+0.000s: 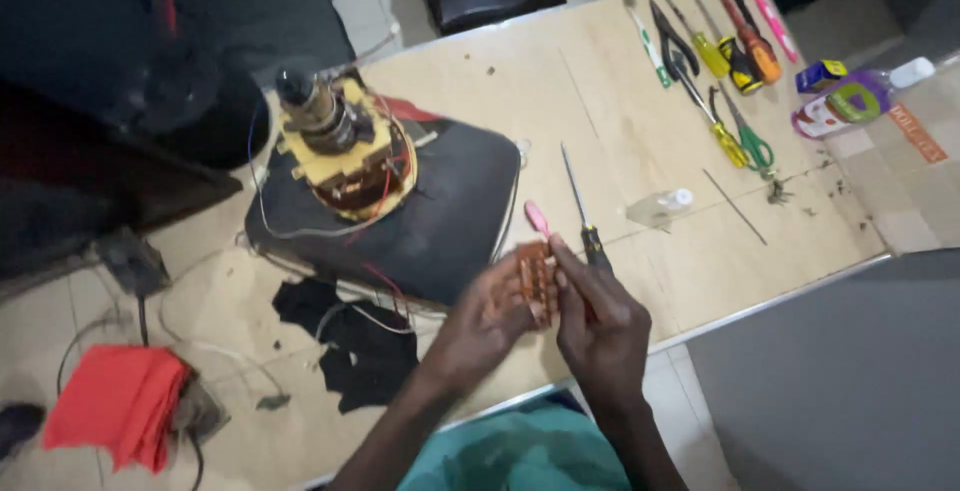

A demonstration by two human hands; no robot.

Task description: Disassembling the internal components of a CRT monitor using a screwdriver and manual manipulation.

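Head view: both hands meet over the near edge of the wooden table (620, 141). The left hand (480, 326) and right hand (600, 326) pinch a small orange-brown ribbed part (535, 276) between their fingertips (detail too blurred to identify). A thin screwdriver (580, 201) lies just behind the right hand. A motor assembly (340, 146) with yellow frame sits on a black base (450, 221), left. Hand tools (720, 61) are lined up far right.
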